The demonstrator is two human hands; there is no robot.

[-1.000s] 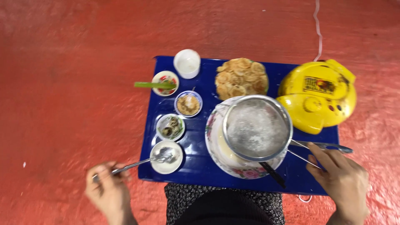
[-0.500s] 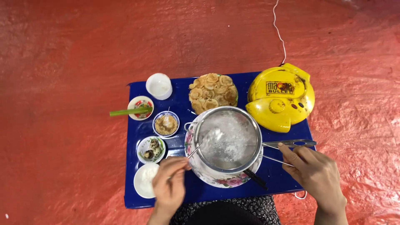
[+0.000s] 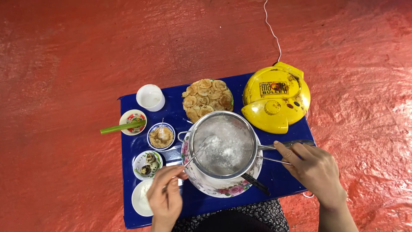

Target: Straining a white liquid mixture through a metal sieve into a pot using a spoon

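A metal mesh sieve point(image 3: 223, 146) holding white powder rests over a floral bowl point(image 3: 214, 185) on a blue tray table point(image 3: 283, 180). My left hand point(image 3: 165, 198) grips a metal spoon point(image 3: 195, 154) whose bowl sits inside the sieve, in the powder. My right hand point(image 3: 312, 171) holds the sieve's wire handle point(image 3: 270, 148) at the right. A small white bowl point(image 3: 139, 198) lies just left of my left hand, partly hidden by it.
A yellow lidded electric cooker point(image 3: 275, 96) with a white cord stands at the back right. A plate of small round cakes point(image 3: 208, 99), a white cup point(image 3: 150, 97) and three small dishes, one with a green stalk point(image 3: 122, 126), line the tray. Red floor surrounds it.
My left hand carried the spoon from the small white bowl up into the sieve. The right hand kept hold of the sieve handle. The view shifted, so the tray sits further left.
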